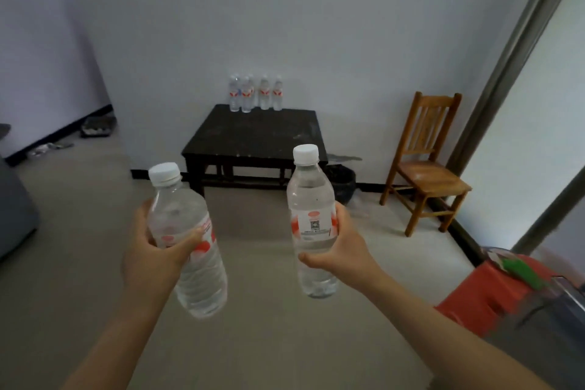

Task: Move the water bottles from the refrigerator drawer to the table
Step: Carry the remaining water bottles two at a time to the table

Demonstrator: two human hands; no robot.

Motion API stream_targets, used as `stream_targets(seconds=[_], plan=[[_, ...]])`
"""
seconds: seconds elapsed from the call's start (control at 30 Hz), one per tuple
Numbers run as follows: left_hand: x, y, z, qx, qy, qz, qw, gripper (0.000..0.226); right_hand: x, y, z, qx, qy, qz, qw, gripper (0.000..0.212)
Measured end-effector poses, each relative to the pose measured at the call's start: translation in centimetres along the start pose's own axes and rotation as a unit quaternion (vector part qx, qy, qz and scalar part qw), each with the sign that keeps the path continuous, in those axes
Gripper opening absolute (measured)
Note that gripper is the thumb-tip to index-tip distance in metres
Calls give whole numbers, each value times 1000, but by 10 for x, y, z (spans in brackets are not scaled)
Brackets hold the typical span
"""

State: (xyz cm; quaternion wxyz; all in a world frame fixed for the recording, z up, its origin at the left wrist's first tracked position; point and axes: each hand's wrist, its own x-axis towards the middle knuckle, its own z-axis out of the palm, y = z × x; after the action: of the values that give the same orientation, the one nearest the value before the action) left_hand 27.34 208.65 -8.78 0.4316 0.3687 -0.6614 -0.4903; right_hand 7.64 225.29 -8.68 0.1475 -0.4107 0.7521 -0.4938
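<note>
The left hand's (152,250) fingers (186,241) curl round a tilted left bottle (202,282), thumb across its label; the right hand (335,250) wraps an upright right bottle (311,196) likewise; both bottles are in the air, well short of the dark tabletop (253,136). Set down too close, they could topple the standing bottles (254,93) at its far edge; a wet bottle might slip. The refrigerator drawer is out of view; most fingers hide behind the bottles; the standing bottles' count is unclear.

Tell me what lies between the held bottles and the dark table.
Only bare pale floor, per the head view. The left hand grips the left bottle, the right hand the right bottle, short of the dark table.
</note>
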Motion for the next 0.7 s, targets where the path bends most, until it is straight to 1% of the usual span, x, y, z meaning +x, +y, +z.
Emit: stream_targets(seconds=[0.07,0.13,0.2,0.33,0.43,0.53,0.7], plan=[[4,-1,-32,5,19,-7,1000,77,8,-11,26,-6,-22,-12,1000,80],[8,2,-64,2,48,-5,999,71,17,-25,55,-7,-44,-33,998,79],[14,3,-88,9,70,0,998,69,25,-39,78,-14,-58,-55,997,79],[26,-1,-121,2,85,5,996,60,38,-59,113,1,-81,-69,994,82],[34,-11,-141,0,112,-4,994,65,54,-71,139,0,-108,-88,990,82],[43,-24,-160,2,147,-24,989,75,73,-79,166,1,-126,-104,987,81],[75,-40,-181,10,178,-34,983,72,115,-83,210,25,-159,-106,981,79]])
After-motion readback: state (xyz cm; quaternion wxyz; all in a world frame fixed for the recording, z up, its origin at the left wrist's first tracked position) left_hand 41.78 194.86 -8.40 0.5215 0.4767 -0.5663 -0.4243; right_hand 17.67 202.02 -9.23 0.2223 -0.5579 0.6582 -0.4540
